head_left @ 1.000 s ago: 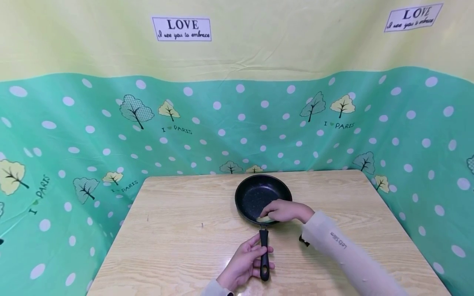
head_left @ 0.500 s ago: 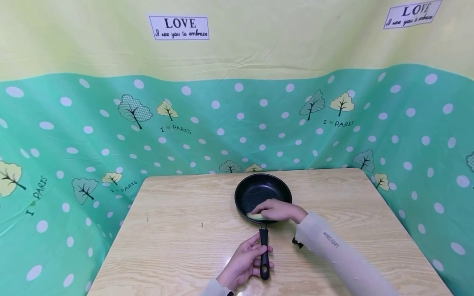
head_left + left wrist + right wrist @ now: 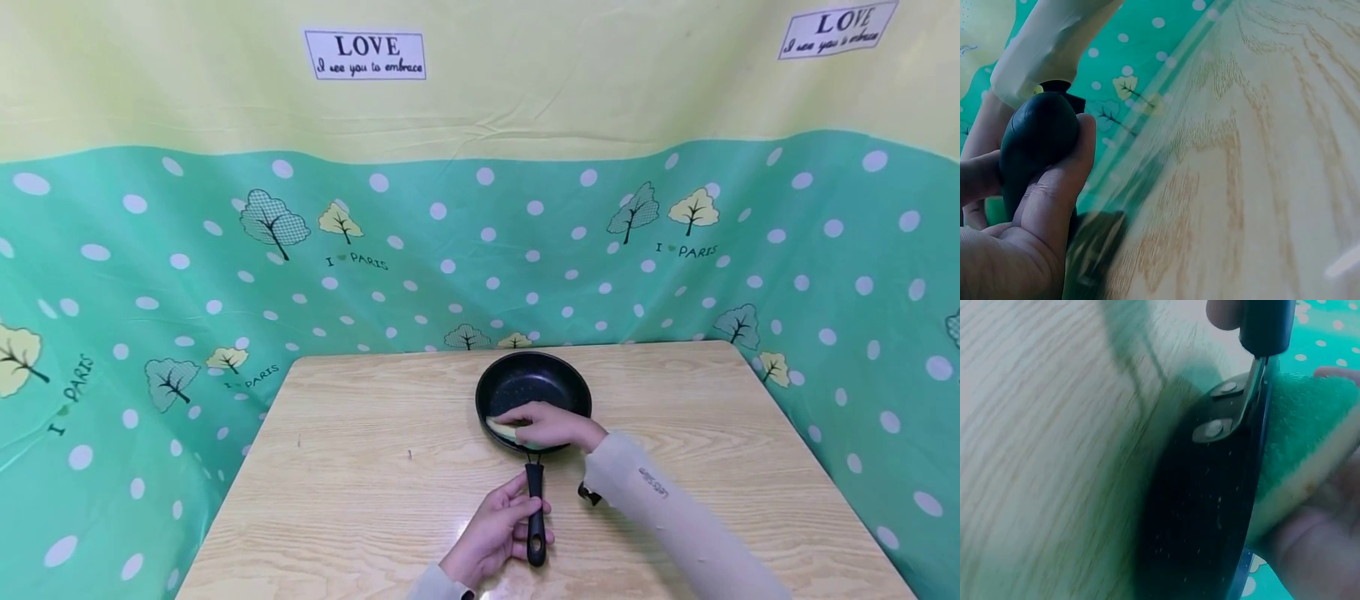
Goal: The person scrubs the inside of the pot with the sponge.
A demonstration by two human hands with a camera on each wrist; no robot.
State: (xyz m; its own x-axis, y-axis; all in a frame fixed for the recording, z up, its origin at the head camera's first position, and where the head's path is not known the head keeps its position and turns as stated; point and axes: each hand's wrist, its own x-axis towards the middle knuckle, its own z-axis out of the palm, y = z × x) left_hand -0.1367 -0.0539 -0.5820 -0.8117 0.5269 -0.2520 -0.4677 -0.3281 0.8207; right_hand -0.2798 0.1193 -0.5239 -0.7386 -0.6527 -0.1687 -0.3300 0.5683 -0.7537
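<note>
A black frying pan (image 3: pixel 517 385) with pale speckles sits on the wooden table, its handle (image 3: pixel 536 517) pointing toward me. My left hand (image 3: pixel 491 529) grips that handle, thumb on top and fingers beneath; the left wrist view shows the thumb and palm against the black handle (image 3: pixel 1038 134). Inside the pan, at the near-left part, my right hand (image 3: pixel 551 425) holds a sponge (image 3: pixel 501 429). Close up in the right wrist view, the sponge has a green scouring side (image 3: pixel 1304 419) and a cream foam side, and the green side faces the pan wall (image 3: pixel 1197 506).
The light wooden table (image 3: pixel 360 467) spreads out on both sides of the pan. Behind and beside it hangs a green and yellow curtain (image 3: pixel 420 225) with dots and trees. A black wrist device (image 3: pixel 589 494) shows under the right sleeve.
My right hand has slid leftward inside the pan with the sponge, from near the handle joint to the left wall. The left hand and the pan stay in place.
</note>
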